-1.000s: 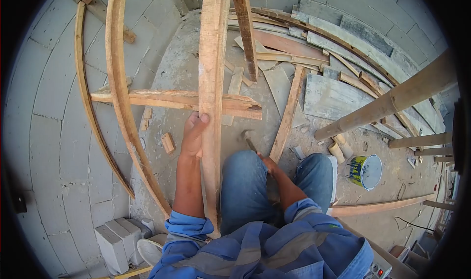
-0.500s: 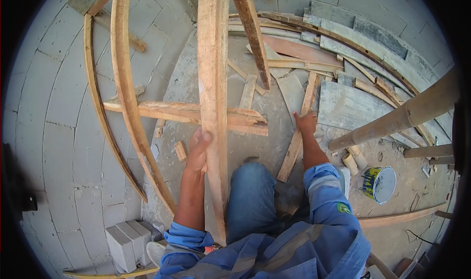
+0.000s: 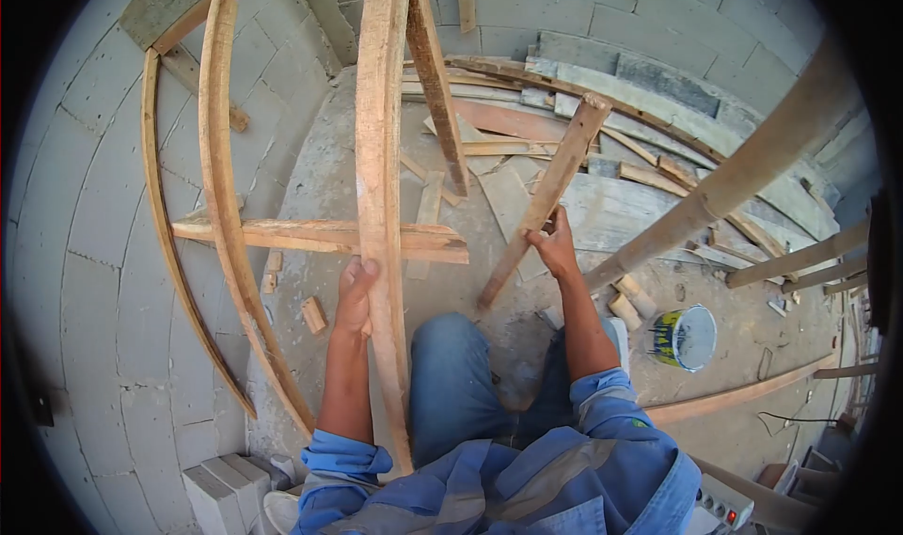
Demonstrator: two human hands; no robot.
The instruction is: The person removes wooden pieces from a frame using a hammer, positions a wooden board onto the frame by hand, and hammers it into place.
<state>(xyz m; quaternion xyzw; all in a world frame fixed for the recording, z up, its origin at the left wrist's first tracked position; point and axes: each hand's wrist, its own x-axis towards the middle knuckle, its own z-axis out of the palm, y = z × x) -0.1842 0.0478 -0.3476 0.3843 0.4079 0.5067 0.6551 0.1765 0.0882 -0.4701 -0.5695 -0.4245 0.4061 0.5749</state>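
My left hand [image 3: 355, 297] is closed around the edge of a long upright timber [image 3: 379, 149], just under a horizontal wooden crosspiece [image 3: 310, 235] that passes behind it. To the right, my right hand [image 3: 554, 242] grips a shorter wooden plank [image 3: 557, 170] near its lower half. The plank is held tilted, its top leaning right and its lower end close to the floor. Two more timbers, a wide one [image 3: 218, 149] and a thinner one [image 3: 162, 196], stand to the left of my left hand. A darker timber [image 3: 436, 93] slants behind the upright one.
Boards and formwork panels [image 3: 611, 211] are piled along the back wall. A bamboo pole [image 3: 724, 182] slants across the right side, with a paint bucket [image 3: 696, 338] below it. Grey blocks [image 3: 221, 493] sit at lower left, and a power strip [image 3: 724, 499] at lower right.
My right hand has lifted the shorter plank from its low position, raising its upper end toward me. My left hand keeps its hold on the upright timber. The whole view has shifted slightly.
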